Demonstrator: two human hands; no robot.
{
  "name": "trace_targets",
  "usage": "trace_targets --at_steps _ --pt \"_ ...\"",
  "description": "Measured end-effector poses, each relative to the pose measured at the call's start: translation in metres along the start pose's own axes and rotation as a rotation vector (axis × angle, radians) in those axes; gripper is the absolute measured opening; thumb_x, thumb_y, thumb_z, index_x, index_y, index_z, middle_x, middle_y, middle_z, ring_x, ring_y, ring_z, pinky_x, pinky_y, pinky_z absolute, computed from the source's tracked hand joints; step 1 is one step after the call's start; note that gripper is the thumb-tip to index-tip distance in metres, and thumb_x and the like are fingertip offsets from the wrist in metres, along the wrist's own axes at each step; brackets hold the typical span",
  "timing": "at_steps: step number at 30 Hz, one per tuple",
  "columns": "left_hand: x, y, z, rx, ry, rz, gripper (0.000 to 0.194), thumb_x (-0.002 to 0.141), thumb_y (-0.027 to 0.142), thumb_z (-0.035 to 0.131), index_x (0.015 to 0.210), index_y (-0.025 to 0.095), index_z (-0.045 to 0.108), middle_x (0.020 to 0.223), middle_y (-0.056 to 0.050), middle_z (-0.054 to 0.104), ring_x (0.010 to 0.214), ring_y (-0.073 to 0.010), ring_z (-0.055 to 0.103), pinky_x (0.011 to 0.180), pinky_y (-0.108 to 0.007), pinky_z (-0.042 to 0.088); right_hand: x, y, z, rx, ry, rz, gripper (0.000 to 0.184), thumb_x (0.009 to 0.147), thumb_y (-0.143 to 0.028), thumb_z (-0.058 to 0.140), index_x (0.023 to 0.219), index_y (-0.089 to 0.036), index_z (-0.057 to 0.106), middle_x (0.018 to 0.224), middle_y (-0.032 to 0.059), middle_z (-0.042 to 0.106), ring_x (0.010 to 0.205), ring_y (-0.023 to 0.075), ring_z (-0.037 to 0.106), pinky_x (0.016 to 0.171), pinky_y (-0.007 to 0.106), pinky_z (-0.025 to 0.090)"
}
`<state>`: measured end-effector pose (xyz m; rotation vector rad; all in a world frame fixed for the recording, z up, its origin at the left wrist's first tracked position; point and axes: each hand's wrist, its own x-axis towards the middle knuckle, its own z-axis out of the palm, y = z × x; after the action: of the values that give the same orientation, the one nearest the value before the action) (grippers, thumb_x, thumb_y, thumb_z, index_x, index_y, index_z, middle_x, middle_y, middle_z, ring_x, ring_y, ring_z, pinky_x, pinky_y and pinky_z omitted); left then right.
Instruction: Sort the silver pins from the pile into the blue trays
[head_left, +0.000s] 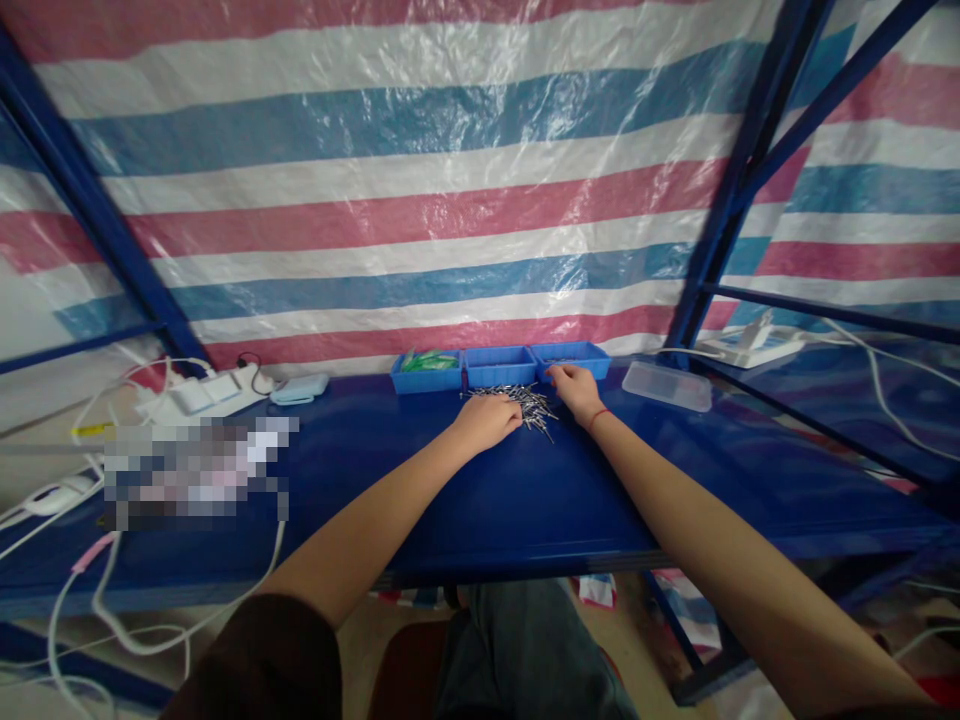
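A loose pile of thin silvery metal pieces [536, 408], like screws or rivets, lies on the blue table. My left hand [487, 420] rests at the pile's near left side, its fingers curled in; what they may hold is hidden. My right hand [576, 392] is at the front of the right blue bin [592, 360], fingers drawn together in a pinch, and anything between them is too small to name. That bin has a few small pieces in it. Beside it stand the middle blue bin [499, 375] and the left blue bin [426, 381], which holds green items [431, 361].
To the right lies a clear plastic box [666, 387]. A light blue case [299, 389] and a white power strip [214, 392] are at the left, near a blurred-out object [199, 470] and white cables. Blue metal posts [724, 215] and a striped sheet [450, 220] enclose the table.
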<state>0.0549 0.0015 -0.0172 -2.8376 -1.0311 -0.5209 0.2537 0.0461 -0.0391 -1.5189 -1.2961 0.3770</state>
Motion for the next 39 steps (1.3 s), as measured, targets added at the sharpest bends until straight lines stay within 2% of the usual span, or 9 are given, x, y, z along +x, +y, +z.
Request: trace_targets --at_steps 2,4,7,10,14,18,28,39 --pt "-0.002 0.0 0.005 -0.031 0.065 -0.043 0.019 0.085 0.025 0.047 0.082 0.02 0.065 0.088 -0.006 0.062 0.084 -0.0203 0.06 0.076 -0.03 0.045 -0.005 -0.006 0.001 -0.026 -0.029 -0.04 0.03 0.072 -0.037 0.048 0.068 -0.014 0.067 0.061 0.0035 0.063 0.058 0.0154 0.054 0.056 0.026 0.039" --pt "-0.004 -0.004 0.01 -0.135 0.181 -0.136 0.02 0.086 0.024 0.045 0.083 0.019 0.063 0.088 -0.006 0.062 0.085 -0.0187 0.059 0.079 -0.029 0.045 -0.01 -0.013 0.002 -0.049 -0.084 -0.125 0.028 0.073 -0.036 0.049 0.068 -0.015 0.067 0.063 0.0033 0.063 0.062 0.0158 0.055 0.061 0.027 0.041" --pt "-0.003 -0.013 0.016 -0.323 0.343 -0.259 0.017 0.086 0.022 0.044 0.085 0.017 0.06 0.085 -0.004 0.063 0.082 -0.0163 0.058 0.079 -0.028 0.045 -0.021 -0.024 0.005 0.009 -0.241 -0.255 0.025 0.072 -0.032 0.051 0.077 -0.014 0.068 0.072 0.0035 0.065 0.066 0.0147 0.056 0.066 0.028 0.043" --pt "-0.002 -0.019 0.017 -0.496 0.424 -0.295 0.015 0.086 0.021 0.044 0.087 0.017 0.059 0.087 -0.003 0.064 0.08 -0.0143 0.059 0.078 -0.026 0.045 -0.032 -0.036 0.009 0.15 -0.39 -0.282 0.029 0.07 -0.031 0.055 0.089 -0.012 0.067 0.077 0.0048 0.066 0.063 0.0129 0.055 0.064 0.027 0.044" --pt "-0.002 -0.017 0.016 -0.618 0.434 -0.286 0.014 0.086 0.023 0.045 0.088 0.017 0.057 0.087 -0.002 0.064 0.079 -0.0133 0.059 0.076 -0.025 0.045 -0.043 -0.048 0.012 0.312 -0.439 -0.273 0.031 0.069 -0.036 0.059 0.087 -0.012 0.067 0.077 0.005 0.066 0.061 0.0119 0.055 0.062 0.026 0.044" --pt "-0.002 -0.013 0.018 -0.667 0.445 -0.282 0.015 0.086 0.025 0.044 0.089 0.017 0.057 0.084 -0.001 0.063 0.078 -0.013 0.058 0.076 -0.025 0.045 -0.046 -0.053 0.011 0.398 -0.394 -0.267 0.03 0.067 -0.039 0.064 0.083 -0.014 0.067 0.078 0.0042 0.066 0.062 0.0113 0.054 0.06 0.025 0.044" --pt "-0.003 -0.01 0.017 -0.784 0.407 -0.251 0.021 0.087 0.03 0.045 0.099 0.017 0.056 0.096 -0.003 0.065 0.088 -0.0148 0.059 0.083 -0.027 0.044 -0.052 -0.061 0.006 0.465 -0.43 -0.291 0.029 0.067 -0.04 0.066 0.081 -0.015 0.067 0.078 0.0047 0.067 0.069 0.0142 0.059 0.067 0.028 0.046" --pt "-0.003 -0.01 0.017 -0.785 0.487 -0.262 0.013 0.084 0.028 0.049 0.085 0.016 0.055 0.082 -0.001 0.062 0.076 -0.0123 0.058 0.073 -0.024 0.044 -0.051 -0.061 0.009 0.472 -0.426 -0.301 0.024 0.068 -0.036 0.063 0.08 -0.015 0.066 0.079 0.0048 0.066 0.069 0.0142 0.059 0.068 0.028 0.046"
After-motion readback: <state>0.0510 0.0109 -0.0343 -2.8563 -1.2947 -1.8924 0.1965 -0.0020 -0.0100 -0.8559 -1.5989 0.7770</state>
